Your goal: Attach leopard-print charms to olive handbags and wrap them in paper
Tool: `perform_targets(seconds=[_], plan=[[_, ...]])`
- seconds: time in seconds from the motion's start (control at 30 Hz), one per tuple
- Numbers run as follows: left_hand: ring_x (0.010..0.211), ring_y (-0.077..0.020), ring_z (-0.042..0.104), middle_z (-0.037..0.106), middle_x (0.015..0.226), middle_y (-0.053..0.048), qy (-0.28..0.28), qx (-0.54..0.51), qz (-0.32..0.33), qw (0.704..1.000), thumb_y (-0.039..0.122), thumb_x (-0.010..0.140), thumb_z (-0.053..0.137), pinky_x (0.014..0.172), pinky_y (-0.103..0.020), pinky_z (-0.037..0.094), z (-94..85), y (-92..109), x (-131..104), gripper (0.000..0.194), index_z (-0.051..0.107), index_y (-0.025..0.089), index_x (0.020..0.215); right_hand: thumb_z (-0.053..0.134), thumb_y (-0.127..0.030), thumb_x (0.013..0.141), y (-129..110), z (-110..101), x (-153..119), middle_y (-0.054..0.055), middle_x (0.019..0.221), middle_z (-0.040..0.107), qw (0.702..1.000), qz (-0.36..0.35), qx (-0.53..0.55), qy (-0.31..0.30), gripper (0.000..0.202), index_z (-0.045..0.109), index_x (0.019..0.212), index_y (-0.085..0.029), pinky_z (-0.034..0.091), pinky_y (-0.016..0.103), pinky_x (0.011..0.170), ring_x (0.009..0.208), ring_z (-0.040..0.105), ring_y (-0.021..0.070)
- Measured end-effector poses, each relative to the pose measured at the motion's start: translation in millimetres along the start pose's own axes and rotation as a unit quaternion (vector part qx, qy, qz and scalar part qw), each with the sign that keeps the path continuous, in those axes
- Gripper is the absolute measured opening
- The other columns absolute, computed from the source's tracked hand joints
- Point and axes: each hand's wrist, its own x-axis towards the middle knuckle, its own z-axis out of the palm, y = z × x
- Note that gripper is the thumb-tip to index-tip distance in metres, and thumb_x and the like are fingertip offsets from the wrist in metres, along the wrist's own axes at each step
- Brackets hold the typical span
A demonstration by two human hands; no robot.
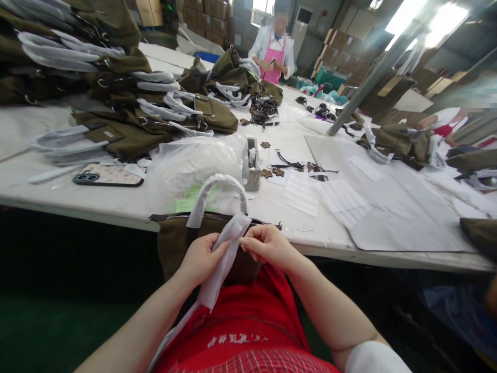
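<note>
An olive-brown handbag [173, 243] leans upright against the table's front edge, close to my red apron. Its far handle [221, 181] arches up, wrapped in white foam sheet. My left hand [204, 256] is closed round the near handle, which is partly covered by a white wrapping sheet [219, 277] hanging down its side. With thumb and finger pinched together, my right hand [267, 246] is at the right edge of that sheet, near the handle's top. Whatever small piece lies between those fingertips is hard to make out.
Clear plastic bags [190, 160] and a tape dispenser [252, 166] sit just beyond the handbag. A phone [108, 175] lies left, before piled handbags [128, 124]. Flower-shaped charms [278, 171], white foam sheets [301, 194] and a metal post [365, 83] are rightward. A co-worker [274, 46] stands across.
</note>
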Motion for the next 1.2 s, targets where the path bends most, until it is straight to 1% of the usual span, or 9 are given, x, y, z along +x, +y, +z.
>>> perform_targets(seconds=[0.13, 0.37, 0.5, 0.6, 0.7, 0.83, 0.9, 1.03, 1.2], plan=[[0.073, -0.0232, 0.064, 0.072, 0.077, -0.004, -0.031, -0.027, 0.006, 0.999, 0.046, 0.08, 0.059, 0.064, -0.027, 0.046, -0.6, 0.6, -1.7, 0.034, 0.069, 0.014, 0.086, 0.064, -0.048, 0.082, 4.1, 9.4, -2.3, -0.005, 0.049, 0.052, 1.0, 0.004, -0.01, -0.023, 0.031, 0.06, 0.073, -0.018, 0.028, 0.02, 0.039, 0.04, 0.04, 0.0072], [0.078, -0.0232, 0.065, 0.072, 0.084, -0.004, -0.05, -0.019, 0.031, 0.998, 0.033, 0.078, 0.056, 0.07, -0.03, 0.048, -6.5, 7.9, -9.7, 0.029, 0.068, 0.014, 0.095, 0.063, -0.035, 0.084, 22.0, 17.7, 11.3, -0.003, 0.049, 0.055, 0.987, 0.056, -0.145, 0.033, 0.025, 0.062, 0.067, -0.017, 0.032, 0.02, 0.042, 0.042, 0.046, 0.0078], [0.079, -0.0228, 0.065, 0.072, 0.085, -0.002, -0.034, 0.007, 0.033, 0.999, 0.027, 0.074, 0.054, 0.074, -0.031, 0.048, -9.5, 14.6, -13.5, 0.026, 0.069, 0.017, 0.093, 0.066, -0.047, 0.081, 19.7, 17.1, 13.6, 0.001, 0.049, 0.058, 0.96, 0.064, -0.264, 0.073, 0.04, 0.059, 0.056, -0.017, 0.032, 0.022, 0.044, 0.044, 0.05, 0.0101], [0.08, -0.023, 0.065, 0.072, 0.086, -0.002, -0.034, -0.086, -0.01, 0.996, 0.031, 0.073, 0.059, 0.073, -0.03, 0.049, -10.8, 14.7, -15.8, 0.026, 0.069, 0.017, 0.093, 0.065, -0.064, 0.076, 21.6, 15.4, 13.5, 0.003, 0.046, 0.055, 0.932, 0.077, -0.338, 0.102, 0.056, 0.053, 0.046, -0.018, 0.03, 0.025, 0.044, 0.044, 0.049, 0.0117], [0.074, -0.0209, 0.065, 0.072, 0.085, -0.004, -0.081, -0.248, -0.088, 0.961, 0.042, 0.072, 0.068, 0.066, -0.028, 0.05, -11.2, 7.4, -17.4, 0.039, 0.066, 0.016, 0.101, 0.057, -0.068, 0.08, 30.5, 12.8, 10.1, 0.002, 0.049, 0.056, 0.969, 0.089, -0.224, 0.05, 0.056, 0.058, 0.054, -0.017, 0.032, 0.025, 0.043, 0.042, 0.048, 0.0111], [0.07, -0.0192, 0.066, 0.072, 0.083, -0.006, -0.144, -0.342, -0.154, 0.916, 0.052, 0.073, 0.071, 0.063, -0.027, 0.05, -14.4, -7.5, -24.7, 0.052, 0.063, 0.014, 0.108, 0.071, -0.055, 0.075, 42.6, 12.2, -1.3, 0.001, 0.07, 0.064, 0.996, 0.057, 0.038, -0.053, 0.045, 0.063, 0.094, -0.015, 0.041, 0.021, 0.048, 0.052, 0.055, 0.01], [0.085, -0.0232, 0.068, 0.073, 0.094, -0.008, -0.139, -0.314, -0.139, 0.929, 0.053, 0.074, 0.07, 0.073, -0.031, 0.053, -18.2, -13.8, -32.9, 0.055, 0.061, 0.015, 0.113, 0.075, -0.051, 0.072, 46.0, 17.0, -6.3, 0.003, 0.079, 0.066, 0.991, 0.057, 0.092, -0.083, 0.05, 0.061, 0.104, -0.015, 0.042, 0.019, 0.048, 0.058, 0.059, 0.0105], [0.111, -0.0307, 0.062, 0.066, 0.121, -0.013, -0.125, -0.194, -0.059, 0.971, 0.055, 0.078, 0.064, 0.095, -0.042, 0.049, -23.5, -22.0, -54.7, 0.065, 0.052, 0.017, 0.129, 0.069, -0.057, 0.075, 49.7, 38.8, -3.9, 0.003, 0.069, 0.065, 0.987, 0.085, 0.109, -0.082, 0.047, 0.062, 0.086, -0.012, 0.037, 0.019, 0.042, 0.048, 0.055, 0.0091], [0.129, -0.0302, 0.05, 0.048, 0.145, -0.015, -0.009, 0.01, 0.007, 1.0, 0.041, 0.087, 0.057, 0.108, -0.048, 0.039, -16.2, -22.8, -76.0, 0.07, 0.03, 0.018, 0.148, 0.07, -0.051, 0.073, 51.2, 65.9, 14.7, -0.002, 0.051, 0.055, 0.991, 0.084, 0.101, -0.029, 0.038, 0.061, 0.073, -0.014, 0.035, 0.02, 0.04, 0.04, 0.046, 0.0079]])
